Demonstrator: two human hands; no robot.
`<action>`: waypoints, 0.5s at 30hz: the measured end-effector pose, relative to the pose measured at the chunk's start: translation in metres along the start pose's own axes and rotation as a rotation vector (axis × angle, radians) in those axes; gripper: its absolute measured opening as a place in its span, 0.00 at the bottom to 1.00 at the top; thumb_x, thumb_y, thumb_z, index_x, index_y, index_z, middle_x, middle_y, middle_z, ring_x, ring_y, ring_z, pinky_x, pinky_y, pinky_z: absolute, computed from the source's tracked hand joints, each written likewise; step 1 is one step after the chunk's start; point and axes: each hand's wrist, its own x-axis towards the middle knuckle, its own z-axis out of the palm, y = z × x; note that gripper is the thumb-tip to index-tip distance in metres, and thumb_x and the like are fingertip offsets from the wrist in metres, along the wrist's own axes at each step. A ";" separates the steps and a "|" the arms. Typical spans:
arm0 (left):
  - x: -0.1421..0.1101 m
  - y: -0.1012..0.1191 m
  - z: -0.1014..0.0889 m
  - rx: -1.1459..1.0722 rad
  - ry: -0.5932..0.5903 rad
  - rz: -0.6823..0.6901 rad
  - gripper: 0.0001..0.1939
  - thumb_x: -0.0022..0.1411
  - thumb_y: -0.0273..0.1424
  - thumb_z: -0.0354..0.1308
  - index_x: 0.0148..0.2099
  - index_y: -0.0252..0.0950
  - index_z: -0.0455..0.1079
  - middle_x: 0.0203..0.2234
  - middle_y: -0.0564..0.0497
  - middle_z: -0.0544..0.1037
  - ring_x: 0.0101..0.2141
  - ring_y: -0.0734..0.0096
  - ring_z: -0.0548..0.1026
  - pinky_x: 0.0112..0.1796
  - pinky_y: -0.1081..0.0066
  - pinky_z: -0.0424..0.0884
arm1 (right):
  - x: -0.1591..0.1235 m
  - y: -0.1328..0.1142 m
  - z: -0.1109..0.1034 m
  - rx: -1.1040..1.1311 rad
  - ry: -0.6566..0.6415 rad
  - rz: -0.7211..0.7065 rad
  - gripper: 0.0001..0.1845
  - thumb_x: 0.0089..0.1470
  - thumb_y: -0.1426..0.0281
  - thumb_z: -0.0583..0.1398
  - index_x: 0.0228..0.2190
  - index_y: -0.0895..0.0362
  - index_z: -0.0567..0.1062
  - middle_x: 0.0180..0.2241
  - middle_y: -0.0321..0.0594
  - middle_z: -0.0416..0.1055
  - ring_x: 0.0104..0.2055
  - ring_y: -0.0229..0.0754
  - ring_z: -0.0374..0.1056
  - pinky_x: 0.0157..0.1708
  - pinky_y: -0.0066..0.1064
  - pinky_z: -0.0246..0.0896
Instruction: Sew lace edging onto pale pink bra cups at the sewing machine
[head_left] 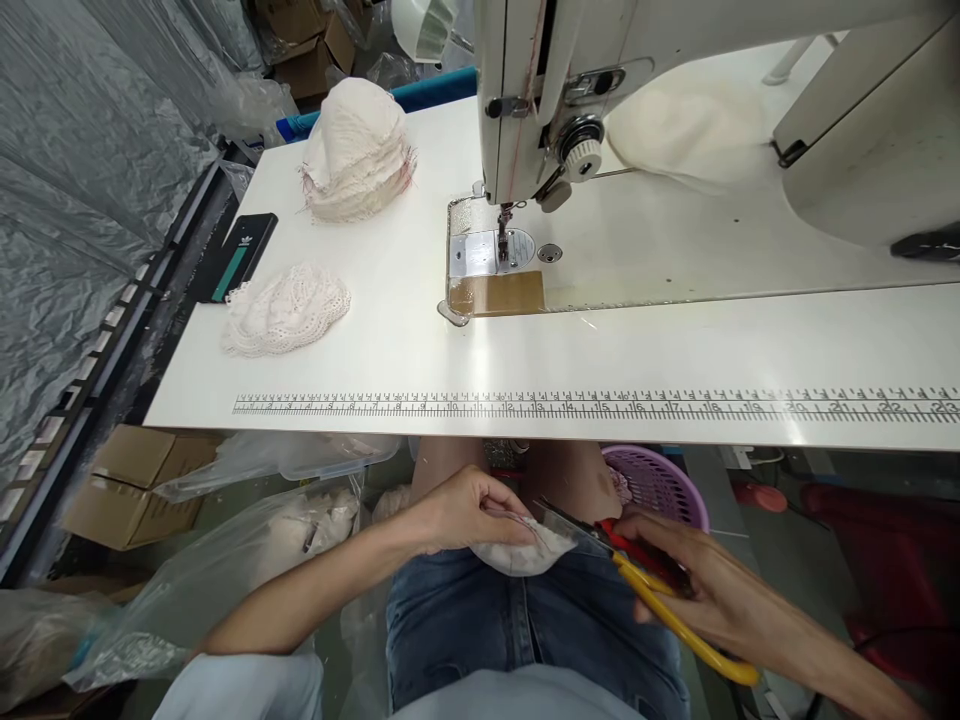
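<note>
Over my lap, my left hand (487,515) pinches a small piece of pale fabric (517,555) that looks like a padded cup. My right hand (682,570) is wrapped round a pair of scissors (652,590) with one yellow and one red handle. Their blades reach left to the right edge of the fabric; whether they touch it I cannot tell. Above my hands stands the table with a sewing machine (551,120), its needle over the metal plate. Part of the scissor handles is hidden by my right fingers.
On the white table (390,350) are a stack of cream fabric cups (356,150), a lacy piece (289,310) and a black-and-green item (244,258). A printed ruler runs along the front edge. Below are a purple basket (660,485), plastic bags (225,550) and a cardboard box (142,485).
</note>
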 end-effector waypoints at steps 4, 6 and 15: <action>0.000 -0.003 -0.001 0.071 -0.020 0.039 0.14 0.46 0.33 0.66 0.36 0.31 0.77 0.26 0.49 0.78 0.26 0.76 0.72 0.28 0.78 0.64 | 0.004 -0.017 -0.003 0.161 -0.098 0.043 0.18 0.47 0.58 0.62 0.39 0.53 0.70 0.32 0.38 0.69 0.30 0.41 0.66 0.26 0.26 0.62; 0.000 -0.002 0.001 0.107 -0.023 0.050 0.15 0.47 0.33 0.66 0.37 0.31 0.77 0.25 0.49 0.78 0.26 0.75 0.72 0.28 0.78 0.63 | 0.008 -0.025 -0.001 0.252 -0.055 0.038 0.20 0.45 0.59 0.64 0.39 0.53 0.69 0.33 0.38 0.69 0.31 0.42 0.66 0.25 0.26 0.62; 0.001 -0.002 0.008 0.059 0.036 0.026 0.13 0.45 0.34 0.66 0.32 0.30 0.76 0.20 0.53 0.75 0.21 0.80 0.65 0.24 0.79 0.58 | 0.038 -0.059 0.028 0.679 0.019 0.076 0.17 0.43 0.61 0.65 0.29 0.55 0.65 0.26 0.32 0.66 0.27 0.36 0.63 0.27 0.24 0.61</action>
